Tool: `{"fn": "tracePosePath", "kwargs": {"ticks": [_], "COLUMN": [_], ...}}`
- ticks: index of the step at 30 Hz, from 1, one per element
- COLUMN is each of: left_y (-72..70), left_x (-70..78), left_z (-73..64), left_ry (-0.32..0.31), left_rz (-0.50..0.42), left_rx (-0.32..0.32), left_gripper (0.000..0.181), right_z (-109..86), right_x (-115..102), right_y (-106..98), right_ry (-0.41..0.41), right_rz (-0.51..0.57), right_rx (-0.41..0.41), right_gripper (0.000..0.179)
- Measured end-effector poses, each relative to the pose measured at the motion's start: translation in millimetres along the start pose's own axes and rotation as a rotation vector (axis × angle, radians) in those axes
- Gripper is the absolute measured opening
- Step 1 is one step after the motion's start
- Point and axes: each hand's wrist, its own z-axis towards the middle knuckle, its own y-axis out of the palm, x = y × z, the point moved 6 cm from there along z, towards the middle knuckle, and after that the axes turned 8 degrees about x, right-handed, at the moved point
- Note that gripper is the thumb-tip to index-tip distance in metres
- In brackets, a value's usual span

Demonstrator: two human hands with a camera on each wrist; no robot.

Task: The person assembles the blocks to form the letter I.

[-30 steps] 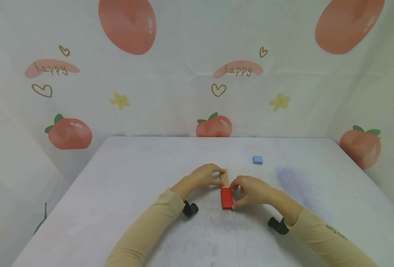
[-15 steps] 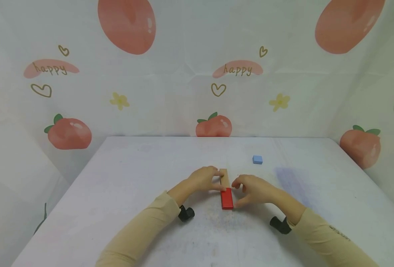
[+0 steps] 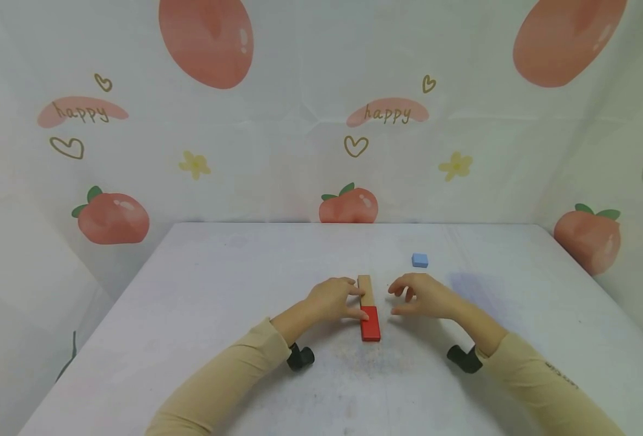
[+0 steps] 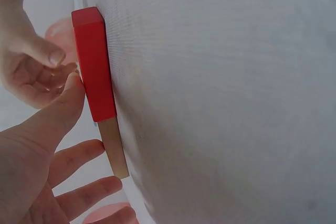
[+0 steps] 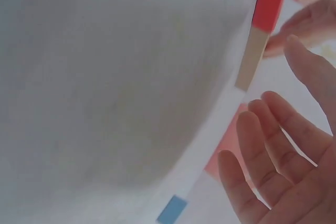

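A red rectangular block (image 3: 371,330) and a plain wooden block (image 3: 367,295) lie end to end on the white table, the red one nearer to me. My left hand (image 3: 329,300) is at their left side. In the left wrist view, its thumb tip rests at the edge of the red block (image 4: 94,61), while the spread fingers reach along the wooden block (image 4: 114,148). To the right of the pair hovers my right hand (image 3: 426,297), fingers loosely bent, holding nothing; a gap shows between it and both blocks.
A small blue block (image 3: 419,260) sits farther back on the right of the table (image 3: 234,260). Behind the table hangs a white cloth (image 3: 278,133) printed with fruit. Black wrist cameras (image 3: 301,357) are strapped under both sleeves.
My right hand has let go of the red block's right side and moved back and to the right. My left hand has slid slightly toward me, its thumb now over the red block.
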Motion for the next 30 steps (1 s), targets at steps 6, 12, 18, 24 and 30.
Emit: {"fn": "tracePosePath", "kwargs": {"ticks": [6, 12, 18, 24, 30], "left_y": [0.1, 0.5, 1.4, 1.7, 2.5], "left_x": [-0.4, -1.3, -2.7, -2.6, -3.3], "left_z": [-0.4, 1.1, 1.2, 1.2, 0.8], "left_ry": [-0.023, -0.039, -0.055, -0.057, -0.065], "left_rz": [-0.025, -0.03, -0.052, -0.064, -0.085], "left_rx": [-0.007, -0.006, -0.008, -0.006, -0.004], "left_gripper": [0.059, 0.058, 0.057, 0.057, 0.057], "right_z": [3.2, 4.5, 3.9, 5.8, 7.8], "right_x": [18, 37, 48, 60, 72], "right_y": [-12, -23, -36, -42, -46], "right_ry": [0.015, 0.083, 0.13, 0.165, 0.217], "right_rz": [-0.011, -0.012, 0.008, 0.027, 0.045], "right_rx": [0.09, 0.132, 0.177, 0.212, 0.245], "right_gripper": [0.031, 0.029, 0.029, 0.027, 0.029]}}
